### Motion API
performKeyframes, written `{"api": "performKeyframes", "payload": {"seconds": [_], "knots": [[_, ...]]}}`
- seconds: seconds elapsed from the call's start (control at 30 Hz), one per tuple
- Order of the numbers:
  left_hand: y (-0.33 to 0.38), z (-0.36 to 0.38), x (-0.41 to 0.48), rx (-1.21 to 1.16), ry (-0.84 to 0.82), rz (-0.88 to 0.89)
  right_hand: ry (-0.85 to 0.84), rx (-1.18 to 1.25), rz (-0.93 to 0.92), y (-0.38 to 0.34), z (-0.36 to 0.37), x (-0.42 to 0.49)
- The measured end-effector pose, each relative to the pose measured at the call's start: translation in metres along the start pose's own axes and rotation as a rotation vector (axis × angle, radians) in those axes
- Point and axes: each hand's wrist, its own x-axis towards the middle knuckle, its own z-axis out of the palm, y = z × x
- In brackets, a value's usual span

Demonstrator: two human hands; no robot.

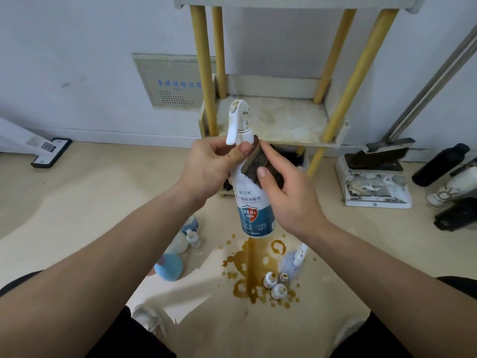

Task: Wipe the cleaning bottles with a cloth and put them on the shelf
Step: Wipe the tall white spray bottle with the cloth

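Nearest on the floor (77, 202), a brown spill (247, 270) spreads in front of the person. Three small bottles (275, 284) stand at its right edge, smeared and waiting for a wipe.

Above the spill, the spray bottle (255, 210) is held in the air, upright and tilted slightly. The left hand (206, 169) has its fingers curled round the neck just under the white trigger. The right hand (286, 197) pinches a dark, stained cloth (254, 164) and presses it against the bottle's shoulder, thumb on the near face.

The bottle looks like stiff plastic with a glossy label, so it is probably light and not fragile. It is likely slick wherever it is wet. How full it is cannot be told.

The neck is the surest hold, since the trigger head stops the hand sliding up. The trigger lever itself is best left alone. For rubbing the lower label, a grip round the body would likely steady it better.

Beyond the hands, the shelf (271, 117) stands against the wall (77, 47). Its lower tier is stained and bare, with its front edge just behind the bottle's head. A dustpan (374, 187) lies on the floor to the right.
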Motion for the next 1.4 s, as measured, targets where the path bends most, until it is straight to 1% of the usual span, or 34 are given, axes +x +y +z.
{"api": "performKeyframes", "payload": {"seconds": [0.1, 0.17, 0.27, 0.37, 0.43, 0.53, 0.6, 0.73, 0.87, 0.93, 1.0, 1.07, 1.1, 1.17, 1.27, 1.33, 1.4], "knots": [[-0.003, -0.004, 0.004, -0.004, 0.046, -0.036, -0.014, -0.082, -0.007, 0.008, 0.005, -0.003], [-0.005, -0.005, 0.005, -0.015, 0.070, -0.063, -0.023, -0.068, 0.025, 0.013, 0.008, -0.002], [-0.007, -0.002, 0.005, -0.018, 0.103, -0.083, -0.114, -0.041, 0.100, 0.019, 0.009, 0.000], [-0.006, 0.002, 0.001, -0.024, 0.136, -0.080, -0.196, -0.190, 0.101, 0.018, 0.011, -0.001], [-0.006, 0.004, -0.001, -0.041, 0.135, -0.078, -0.192, -0.268, 0.095, 0.016, 0.014, -0.003], [-0.001, 0.010, -0.006, -0.070, 0.108, -0.085, -0.154, -0.323, 0.081, 0.016, 0.015, -0.006], [0.000, 0.010, -0.010, -0.080, 0.071, -0.094, -0.133, -0.302, 0.089, 0.017, 0.014, -0.004], [-0.003, 0.002, -0.013, -0.081, -0.042, -0.117, -0.142, -0.147, 0.127, 0.021, 0.005, 0.004], [-0.003, -0.006, -0.014, 0.008, -0.186, -0.022, -0.132, 0.026, 0.096, 0.020, -0.004, 0.007], [-0.007, -0.011, -0.012, 0.059, -0.200, -0.003, -0.124, 0.114, 0.090, 0.017, -0.006, 0.008], [-0.011, -0.015, -0.011, 0.034, -0.244, -0.066, -0.134, 0.172, 0.081, 0.013, -0.007, 0.007], [-0.015, -0.015, -0.013, -0.057, -0.330, -0.150, -0.149, 0.177, 0.071, 0.010, -0.009, 0.007], [-0.017, -0.014, -0.015, -0.069, -0.360, -0.147, -0.150, 0.170, 0.066, 0.008, -0.010, 0.007], [-0.020, -0.009, -0.019, -0.009, -0.338, -0.095, -0.133, 0.141, 0.042, 0.003, -0.010, 0.008], [-0.021, 0.002, -0.024, 0.092, -0.197, -0.052, -0.093, 0.036, -0.019, -0.001, -0.009, 0.008], [-0.021, 0.006, -0.024, 0.118, -0.096, -0.044, -0.086, -0.024, -0.062, -0.003, -0.007, 0.004], [-0.019, 0.005, -0.025, 0.109, -0.053, -0.068, -0.121, -0.039, -0.085, -0.003, -0.005, 0.000]]}}
